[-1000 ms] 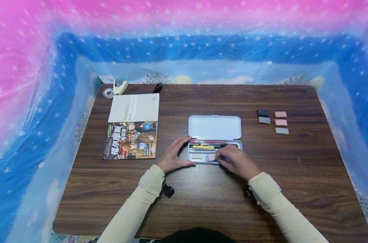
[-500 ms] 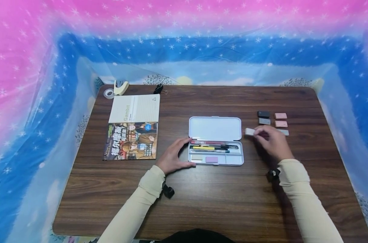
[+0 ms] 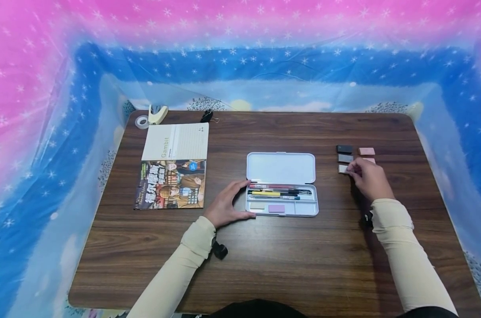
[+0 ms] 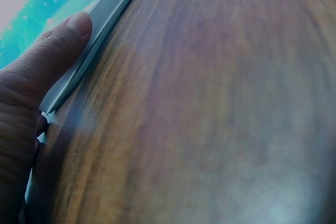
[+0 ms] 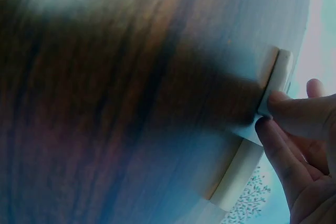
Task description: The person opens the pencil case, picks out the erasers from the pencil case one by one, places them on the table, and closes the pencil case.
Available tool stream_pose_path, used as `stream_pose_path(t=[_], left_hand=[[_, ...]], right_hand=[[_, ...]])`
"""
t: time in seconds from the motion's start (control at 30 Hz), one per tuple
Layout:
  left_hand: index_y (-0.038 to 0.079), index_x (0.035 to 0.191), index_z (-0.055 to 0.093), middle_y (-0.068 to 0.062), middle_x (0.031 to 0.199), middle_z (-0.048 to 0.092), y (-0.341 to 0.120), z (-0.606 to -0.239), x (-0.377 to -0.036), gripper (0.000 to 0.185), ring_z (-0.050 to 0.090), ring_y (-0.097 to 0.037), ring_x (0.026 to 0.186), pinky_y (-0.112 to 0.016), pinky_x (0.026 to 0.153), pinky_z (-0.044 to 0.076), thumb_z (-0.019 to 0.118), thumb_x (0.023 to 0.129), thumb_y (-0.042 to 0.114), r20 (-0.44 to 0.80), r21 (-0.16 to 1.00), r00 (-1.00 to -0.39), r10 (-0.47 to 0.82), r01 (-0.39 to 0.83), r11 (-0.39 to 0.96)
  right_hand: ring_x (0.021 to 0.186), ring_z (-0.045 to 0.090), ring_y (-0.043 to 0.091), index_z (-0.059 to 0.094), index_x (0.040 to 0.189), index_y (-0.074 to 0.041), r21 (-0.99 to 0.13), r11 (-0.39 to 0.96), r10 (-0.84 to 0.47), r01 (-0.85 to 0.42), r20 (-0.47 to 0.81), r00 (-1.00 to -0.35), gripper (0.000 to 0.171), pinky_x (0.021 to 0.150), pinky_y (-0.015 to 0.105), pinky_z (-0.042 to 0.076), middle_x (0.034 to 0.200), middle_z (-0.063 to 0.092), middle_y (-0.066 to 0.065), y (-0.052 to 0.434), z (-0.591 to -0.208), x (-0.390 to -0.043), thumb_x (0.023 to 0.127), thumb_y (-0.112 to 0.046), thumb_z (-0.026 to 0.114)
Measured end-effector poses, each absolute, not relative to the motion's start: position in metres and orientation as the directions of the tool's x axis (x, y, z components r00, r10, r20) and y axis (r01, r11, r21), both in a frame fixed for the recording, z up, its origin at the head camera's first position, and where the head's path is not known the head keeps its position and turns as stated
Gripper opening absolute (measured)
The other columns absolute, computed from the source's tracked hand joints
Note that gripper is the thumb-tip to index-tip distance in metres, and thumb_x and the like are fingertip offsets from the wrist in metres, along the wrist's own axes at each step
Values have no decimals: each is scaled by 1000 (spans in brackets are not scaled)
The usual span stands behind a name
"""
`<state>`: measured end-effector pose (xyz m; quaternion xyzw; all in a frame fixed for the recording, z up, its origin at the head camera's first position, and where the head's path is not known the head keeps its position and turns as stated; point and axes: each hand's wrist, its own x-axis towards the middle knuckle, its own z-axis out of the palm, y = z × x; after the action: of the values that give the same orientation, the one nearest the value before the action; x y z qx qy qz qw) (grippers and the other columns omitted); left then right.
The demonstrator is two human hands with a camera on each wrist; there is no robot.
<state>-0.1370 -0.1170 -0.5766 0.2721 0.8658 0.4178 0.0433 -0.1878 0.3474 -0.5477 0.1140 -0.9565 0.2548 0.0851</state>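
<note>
An open white pencil case [image 3: 306, 208] lies on the table, its lid [image 3: 281, 168] folded back. Pens and pencils [image 3: 278, 193] fill its long compartment; a cream eraser [image 3: 257, 206] and a lilac eraser [image 3: 276, 209] lie in the front one. My left hand [image 3: 227, 205] holds the case's left end between thumb and fingers; in the left wrist view the thumb [image 4: 63, 38] presses the front edge. With thumb and fingertips, my right hand [image 3: 370, 180] pinches a white eraser [image 3: 343, 169] at the table, in front of a grey eraser [image 3: 345, 158].
Behind the grey eraser sits a black one [image 3: 344, 149]. Pink erasers [image 3: 366, 151] stand to the right, partly covered by the right hand. At left lie a notebook [image 3: 185, 141], a comic-style book [image 3: 173, 185], a tape roll [image 3: 141, 122], a stapler [image 3: 158, 115] and a binder clip [image 3: 207, 116].
My right hand has carried the white eraser out of the pencil case, rightward to the front of the grey eraser. The lilac eraser stays in the case, and my left hand has not moved.
</note>
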Motion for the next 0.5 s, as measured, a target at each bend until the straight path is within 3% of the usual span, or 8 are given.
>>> stream_pose_path(t=[0.23,0.5], left_hand=[[12,158,46,-14,150,54,-118,-576,-137,101,54,-32,137,-51,115,45,98,75,35,158,743,-847,507,440,505],[12,158,46,-14,150,54,-118,-577,-137,101,54,-31,137,-51,115,45,98,75,35,156,740,-845,511,443,506]], right_hand=[[85,71,40,66,94,-1,-468,844,-174,-261,220,-960,20,77,58,56,92,73,23,347,-550,-191,87,17,73],[77,66,36,66,98,1,-471,851,-148,-232,209,-967,17,70,54,52,89,71,21,337,-537,-186,87,11,74]])
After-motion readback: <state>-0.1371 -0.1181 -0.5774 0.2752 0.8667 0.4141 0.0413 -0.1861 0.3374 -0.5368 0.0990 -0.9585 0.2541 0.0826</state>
